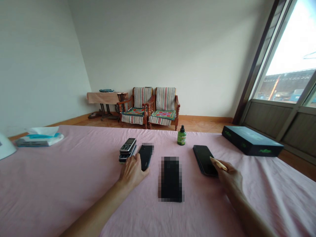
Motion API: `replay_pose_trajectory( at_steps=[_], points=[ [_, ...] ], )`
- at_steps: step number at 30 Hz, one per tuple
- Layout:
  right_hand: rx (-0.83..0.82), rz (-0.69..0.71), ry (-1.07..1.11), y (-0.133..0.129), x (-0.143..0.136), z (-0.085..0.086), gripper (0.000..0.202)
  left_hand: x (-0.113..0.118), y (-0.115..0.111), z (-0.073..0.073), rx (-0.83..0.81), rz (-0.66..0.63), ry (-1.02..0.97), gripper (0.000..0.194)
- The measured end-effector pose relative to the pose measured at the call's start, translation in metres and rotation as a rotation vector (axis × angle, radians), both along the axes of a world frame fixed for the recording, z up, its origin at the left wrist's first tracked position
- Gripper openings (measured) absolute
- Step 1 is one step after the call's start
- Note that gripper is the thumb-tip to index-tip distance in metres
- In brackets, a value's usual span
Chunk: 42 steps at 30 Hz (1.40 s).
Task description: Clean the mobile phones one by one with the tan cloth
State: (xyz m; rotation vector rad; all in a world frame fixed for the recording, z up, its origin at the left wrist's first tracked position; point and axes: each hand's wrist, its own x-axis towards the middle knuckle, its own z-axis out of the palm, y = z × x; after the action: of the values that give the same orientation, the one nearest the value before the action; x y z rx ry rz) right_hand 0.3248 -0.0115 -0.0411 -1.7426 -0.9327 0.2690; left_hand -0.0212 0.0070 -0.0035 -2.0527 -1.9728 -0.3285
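Note:
My left hand [133, 170] grips the lower end of a dark phone [145, 156], with its thumb at the near edge. Just left of it lies a stack of keypad phones [128, 146]. A folded yellowish cloth [218, 164] is pinched in my right hand [229, 174], beside the right edge of another dark phone [204, 159]. Between my hands a black phone [171, 179], partly pixelated, lies on the pink cloth [190, 210]. Behind the phones a green spray bottle [181, 136] stands upright.
A black box [251, 140] lies at the back right, a tissue pack [40, 137] at the back left. Part of a white rounded object [5, 147] shows at the left edge. Two chairs [166, 98] and a small table [107, 97] stand beyond.

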Motion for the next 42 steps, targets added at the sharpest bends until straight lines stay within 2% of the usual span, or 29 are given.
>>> replay_pose_trajectory(
  at_steps=[6, 11, 16, 20, 24, 31, 38, 42],
  points=[
    [-0.011, 0.003, -0.009, 0.002, 0.003, -0.003, 0.046, -0.003, -0.002, 0.001, 0.014, -0.067, 0.012, 0.028],
    [-0.024, 0.000, 0.013, 0.001, 0.001, -0.003, 0.046, -0.005, -0.005, 0.005, -0.016, -0.068, 0.065, 0.036],
    [0.003, -0.004, -0.036, 0.000, 0.001, -0.001, 0.046, -0.006, -0.003, 0.001, -0.054, -0.049, 0.092, 0.046],
    [0.110, -0.011, -0.172, -0.004, -0.004, 0.003, 0.042, -0.004, -0.003, -0.001, -0.061, -0.040, 0.079, 0.043],
    [0.237, 0.065, -0.293, -0.010, -0.017, 0.008, 0.039, -0.005, -0.006, -0.002, -0.043, -0.050, 0.038, 0.039],
    [0.257, 0.225, -0.372, -0.015, -0.036, 0.005, 0.037, -0.013, -0.009, -0.006, -0.022, -0.113, -0.057, 0.071],
    [0.210, 0.264, -0.376, -0.014, -0.035, 0.000, 0.034, -0.012, -0.004, -0.013, 0.060, -0.078, -0.140, 0.051],
    [0.193, 0.250, -0.367, -0.013, -0.034, -0.001, 0.034, -0.016, -0.003, -0.014, 0.119, -0.097, -0.170, 0.048]
  ],
)
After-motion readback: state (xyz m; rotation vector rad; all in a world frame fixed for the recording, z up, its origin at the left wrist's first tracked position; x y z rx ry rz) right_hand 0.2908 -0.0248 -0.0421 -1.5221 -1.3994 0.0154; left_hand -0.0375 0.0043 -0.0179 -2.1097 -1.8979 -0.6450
